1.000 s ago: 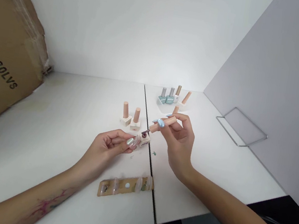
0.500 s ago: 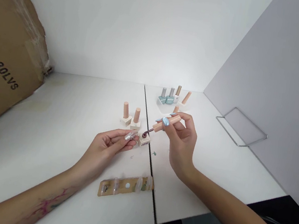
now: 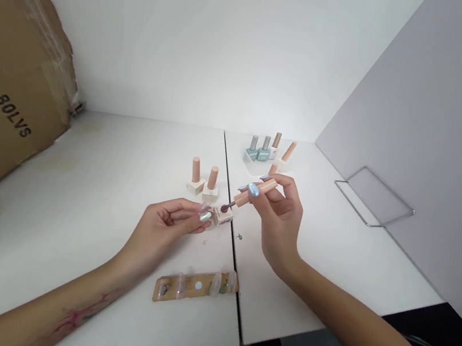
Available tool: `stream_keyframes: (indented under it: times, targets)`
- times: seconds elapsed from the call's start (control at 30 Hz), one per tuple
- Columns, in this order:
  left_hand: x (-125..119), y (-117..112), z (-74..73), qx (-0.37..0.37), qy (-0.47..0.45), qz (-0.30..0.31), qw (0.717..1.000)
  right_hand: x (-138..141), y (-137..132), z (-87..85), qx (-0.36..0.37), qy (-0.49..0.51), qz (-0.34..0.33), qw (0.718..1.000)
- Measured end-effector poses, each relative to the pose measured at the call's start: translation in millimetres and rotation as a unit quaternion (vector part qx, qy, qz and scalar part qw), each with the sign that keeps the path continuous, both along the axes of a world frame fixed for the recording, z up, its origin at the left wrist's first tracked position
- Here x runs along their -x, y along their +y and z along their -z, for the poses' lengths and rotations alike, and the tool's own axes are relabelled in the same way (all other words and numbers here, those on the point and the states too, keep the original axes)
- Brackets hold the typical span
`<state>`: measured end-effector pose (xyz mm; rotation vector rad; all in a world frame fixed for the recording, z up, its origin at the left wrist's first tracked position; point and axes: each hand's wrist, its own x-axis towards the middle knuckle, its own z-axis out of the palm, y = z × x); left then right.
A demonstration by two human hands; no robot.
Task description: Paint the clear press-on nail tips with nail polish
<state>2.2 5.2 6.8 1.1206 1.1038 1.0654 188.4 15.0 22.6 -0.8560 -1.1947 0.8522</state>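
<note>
My right hand (image 3: 282,218) grips a nail polish brush (image 3: 255,193) by its peach cap. The brush's tip is at the mouth of an open, squat polish bottle (image 3: 223,216) with dark mauve polish round its neck. Just left of that bottle my left hand (image 3: 176,220) is closed in a pinch on a clear false nail (image 3: 205,208), partly hidden by the thumb. Below the hands lies a brown strip (image 3: 196,286) with several clear false nails stuck along it and a bare white dot between them.
Two peach-capped polish bottles (image 3: 211,184) stand behind the open one. Several more bottles (image 3: 264,149) sit in a clear tray (image 3: 253,167) farther back. A wire stand (image 3: 375,196) is at right, a cardboard box (image 3: 14,83) at left. A seam (image 3: 237,272) splits the white table.
The brush has shifted slightly left and down at the bottle's mouth. My left hand has turned the false nail, so that my thumbnail now faces up in front of it.
</note>
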Motion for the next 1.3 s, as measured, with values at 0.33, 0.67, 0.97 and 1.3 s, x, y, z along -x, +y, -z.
stream_keyframes:
  times: [0.33,0.67,0.97,1.3]
  targets:
    - [-1.7,-0.5,-1.5,-0.037,0.063,-0.010,0.997,1.0,-2.8,0.4,-0.020,0.011,-0.090,0.996]
    - [-0.3,-2.1,1.5,-0.013,0.043,0.012,0.999,0.2,-1.0,-0.9,0.014,-0.003,-0.029,0.999]
    - [-3.8,-1.9,-3.4,-0.021,0.046,0.011,0.999,0.5,-3.8,2.9,-0.036,0.001,-0.108,0.994]
    - [-2.6,-4.2,-0.2,-0.085,0.083,0.020,0.993,-0.4,-4.0,-0.1,-0.114,-0.003,-0.070,0.991]
